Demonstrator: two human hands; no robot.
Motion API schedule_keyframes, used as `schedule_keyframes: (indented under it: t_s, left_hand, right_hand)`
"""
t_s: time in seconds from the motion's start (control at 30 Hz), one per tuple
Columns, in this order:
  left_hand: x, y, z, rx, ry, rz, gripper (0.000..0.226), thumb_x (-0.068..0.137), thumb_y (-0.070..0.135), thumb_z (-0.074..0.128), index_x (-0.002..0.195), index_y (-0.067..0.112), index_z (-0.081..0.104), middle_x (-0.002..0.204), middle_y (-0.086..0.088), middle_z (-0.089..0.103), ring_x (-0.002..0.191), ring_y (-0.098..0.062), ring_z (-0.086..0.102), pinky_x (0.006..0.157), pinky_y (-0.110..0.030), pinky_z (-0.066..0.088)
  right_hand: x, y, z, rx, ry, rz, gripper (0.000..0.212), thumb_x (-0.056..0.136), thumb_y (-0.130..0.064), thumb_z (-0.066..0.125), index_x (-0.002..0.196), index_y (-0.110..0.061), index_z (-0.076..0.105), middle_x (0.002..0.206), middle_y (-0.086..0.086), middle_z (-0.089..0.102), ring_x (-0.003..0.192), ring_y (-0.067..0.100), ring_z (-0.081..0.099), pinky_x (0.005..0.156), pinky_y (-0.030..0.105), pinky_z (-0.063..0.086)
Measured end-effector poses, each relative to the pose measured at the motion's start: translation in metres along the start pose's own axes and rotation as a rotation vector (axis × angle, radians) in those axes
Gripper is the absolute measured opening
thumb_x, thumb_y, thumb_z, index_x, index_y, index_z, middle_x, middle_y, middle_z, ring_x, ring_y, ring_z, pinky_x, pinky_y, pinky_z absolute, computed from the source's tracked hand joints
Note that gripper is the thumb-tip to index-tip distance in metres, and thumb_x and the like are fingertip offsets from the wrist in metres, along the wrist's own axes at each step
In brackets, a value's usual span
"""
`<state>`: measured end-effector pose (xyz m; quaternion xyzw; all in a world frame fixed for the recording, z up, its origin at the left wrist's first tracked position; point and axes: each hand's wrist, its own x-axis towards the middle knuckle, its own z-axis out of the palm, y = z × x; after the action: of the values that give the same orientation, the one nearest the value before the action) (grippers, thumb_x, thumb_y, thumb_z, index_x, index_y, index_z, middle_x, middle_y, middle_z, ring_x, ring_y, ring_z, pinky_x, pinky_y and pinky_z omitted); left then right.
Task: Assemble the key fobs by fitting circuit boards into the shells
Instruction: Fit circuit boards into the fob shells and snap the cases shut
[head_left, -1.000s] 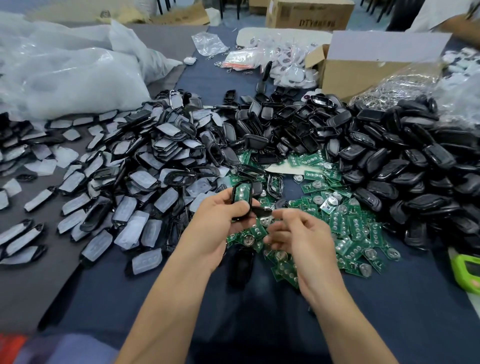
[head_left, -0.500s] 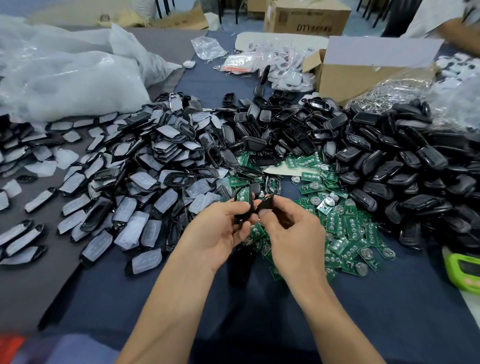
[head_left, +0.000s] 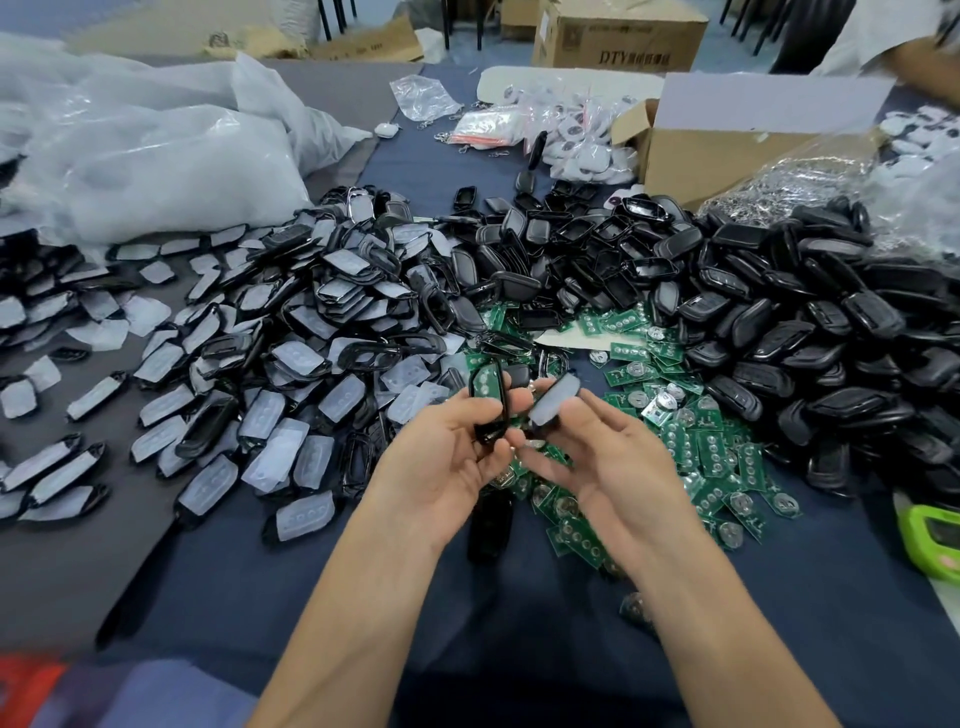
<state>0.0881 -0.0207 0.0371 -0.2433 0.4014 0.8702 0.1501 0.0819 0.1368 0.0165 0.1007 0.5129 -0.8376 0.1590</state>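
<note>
My left hand (head_left: 441, 457) grips a black shell half (head_left: 488, 402) with a green circuit board seated in it, held upright above the table. My right hand (head_left: 602, 457) pinches a second shell piece with a pale grey pad (head_left: 555, 397), tilted and just right of the first, a small gap between them. Below and to the right lies a heap of loose green circuit boards (head_left: 691, 431). A pile of shell fronts with grey pads (head_left: 291, 353) spreads left. Black shell backs (head_left: 810, 322) are heaped at right.
White plastic bags (head_left: 135, 156) lie at far left. An open cardboard box (head_left: 727, 140) and bags of small white parts (head_left: 576, 140) sit at the back. A green object (head_left: 932, 535) lies at the right edge. Another person's arm (head_left: 924, 67) shows top right.
Both hands have lifted slightly. My right hand has turned its shell piece so the grey pad faces up and brought it beside the board-filled shell in my left hand.
</note>
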Motion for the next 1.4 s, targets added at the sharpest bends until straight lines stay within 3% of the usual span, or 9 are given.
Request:
schedule_keyframes:
  t_s: [0.13,0.27,0.37,0.53,0.67,0.8,1.03,1.17,1.4]
  left_hand:
    - [0.001,0.001,-0.006,0.106,0.062,0.100,0.024,0.099,0.003,0.045,0.104,0.008,0.069,0.093,-0.007,0.080,0.063,-0.014,0.070,0.052,-0.020,0.057]
    - [0.001,-0.002,-0.005,0.175,0.044,0.172,0.034,0.099,0.007,0.052,0.089,0.015,0.084,0.100,-0.005,0.081,0.086,-0.013,0.076,0.076,-0.026,0.062]
    - [0.002,-0.008,-0.003,0.367,0.121,0.209,0.021,0.095,0.009,0.066,0.098,0.020,0.084,0.101,0.003,0.081,0.091,-0.007,0.071,0.091,-0.029,0.054]
    - [-0.002,-0.015,0.000,0.594,0.102,0.343,0.023,0.092,0.009,0.073,0.092,0.028,0.085,0.087,0.006,0.081,0.074,-0.003,0.068,0.064,-0.015,0.051]
    - [-0.002,-0.019,0.004,0.709,0.227,0.474,0.020,0.073,0.026,0.079,0.082,0.044,0.083,0.071,0.009,0.076,0.060,-0.008,0.059,0.063,-0.028,0.052]
    - [-0.005,-0.020,0.005,0.900,0.279,0.592,0.035,0.078,0.027,0.079,0.079,0.062,0.075,0.070,0.025,0.074,0.061,0.007,0.066,0.056,-0.009,0.046]
    - [-0.005,-0.021,0.004,0.923,0.085,0.537,0.048,0.081,0.007,0.079,0.094,0.053,0.079,0.089,0.021,0.079,0.086,0.001,0.075,0.080,-0.024,0.060]
    - [-0.002,-0.020,0.002,0.925,0.060,0.523,0.059,0.079,-0.004,0.081,0.088,0.054,0.079,0.088,0.018,0.080,0.085,0.000,0.076,0.077,-0.018,0.060]
    - [0.001,-0.027,0.004,0.883,0.075,0.509,0.064,0.079,-0.007,0.075,0.093,0.055,0.077,0.083,0.012,0.080,0.080,-0.005,0.077,0.071,-0.022,0.060]
  right_hand:
    - [-0.001,-0.004,-0.009,0.098,-0.008,0.047,0.023,0.085,-0.025,0.067,0.093,-0.011,0.083,0.101,0.022,0.076,0.085,0.026,0.074,0.071,0.039,0.064]
    - [-0.002,0.000,-0.007,0.061,-0.006,0.012,0.020,0.081,-0.024,0.070,0.085,-0.011,0.083,0.094,0.018,0.076,0.082,0.022,0.074,0.068,0.037,0.064]
    - [-0.003,0.002,-0.005,-0.006,0.015,-0.043,0.015,0.086,-0.020,0.069,0.085,-0.012,0.082,0.094,0.014,0.077,0.084,0.021,0.074,0.070,0.037,0.065]
    - [-0.006,0.005,-0.006,-0.188,0.057,-0.155,0.017,0.096,-0.001,0.066,0.100,-0.012,0.078,0.094,0.006,0.079,0.085,0.014,0.075,0.077,0.037,0.065]
    - [-0.008,0.005,-0.005,-0.294,0.078,-0.190,0.021,0.093,0.000,0.072,0.099,-0.018,0.081,0.090,0.005,0.080,0.083,0.015,0.076,0.072,0.029,0.063]
    - [-0.010,0.004,-0.006,-0.395,0.069,-0.234,0.032,0.090,-0.006,0.077,0.091,-0.037,0.082,0.087,-0.003,0.080,0.081,0.010,0.076,0.072,0.030,0.064]
    - [-0.007,0.005,-0.006,-0.531,0.174,-0.271,0.024,0.074,-0.033,0.081,0.095,-0.044,0.079,0.089,-0.009,0.080,0.084,0.012,0.077,0.080,0.040,0.064]
    - [-0.008,0.004,-0.005,-0.596,0.210,-0.277,0.028,0.067,-0.042,0.082,0.095,-0.045,0.078,0.087,-0.015,0.079,0.084,0.008,0.076,0.082,0.044,0.064]
    - [-0.007,0.004,-0.002,-0.758,0.236,-0.360,0.026,0.073,-0.023,0.087,0.083,-0.044,0.077,0.085,-0.030,0.075,0.086,-0.009,0.070,0.073,0.006,0.051]
